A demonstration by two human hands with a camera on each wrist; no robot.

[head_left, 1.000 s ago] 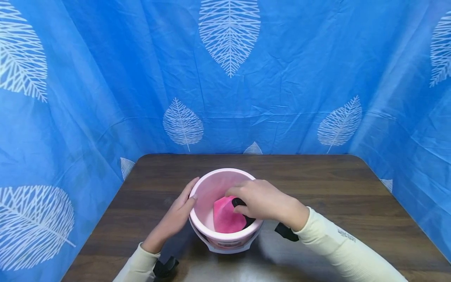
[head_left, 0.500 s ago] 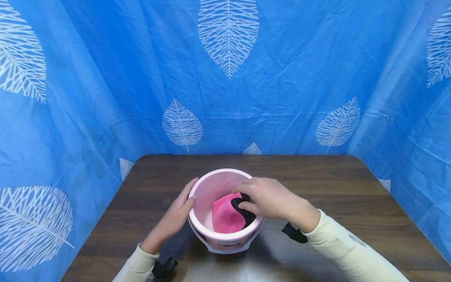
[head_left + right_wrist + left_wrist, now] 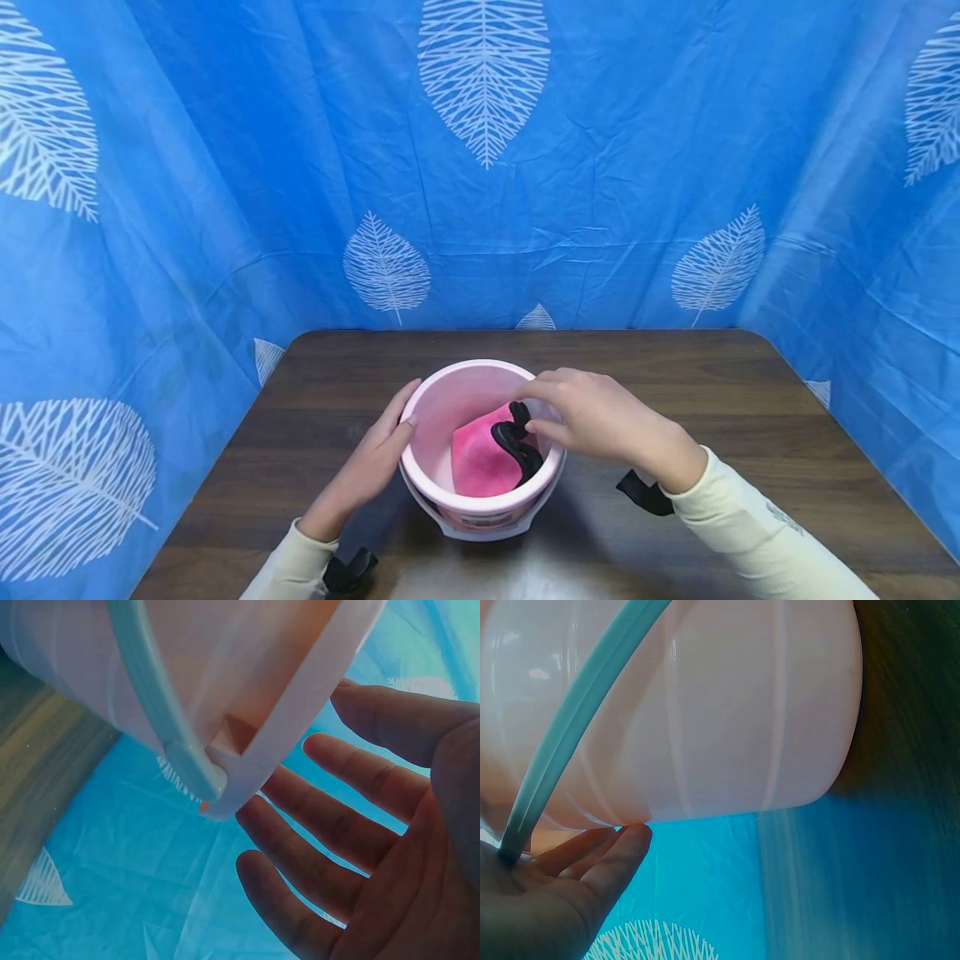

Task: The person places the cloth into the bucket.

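A pale pink bucket (image 3: 483, 504) stands on the table. My left hand (image 3: 378, 454) holds its left rim, thumb at the lip and fingers along the outside wall; in the left wrist view those fingers (image 3: 615, 862) lie against the wall. Inside the bucket is a soft pink cloth item (image 3: 480, 458) with a black edging (image 3: 517, 446); its kind does not show. My right hand (image 3: 600, 417) is over the right rim, fingers loosely spread. The right wrist view shows the fingers apart beside the rim, holding nothing.
The bucket's pale handle (image 3: 585, 712) hangs down against its side. The dark wooden table (image 3: 675, 375) extends around the bucket. A blue curtain (image 3: 615, 167) with white leaf prints surrounds the table's back and sides.
My right hand has let go of the cloth item and drawn back rightward toward the rim, uncovering more black edging. My left hand stays on the bucket.
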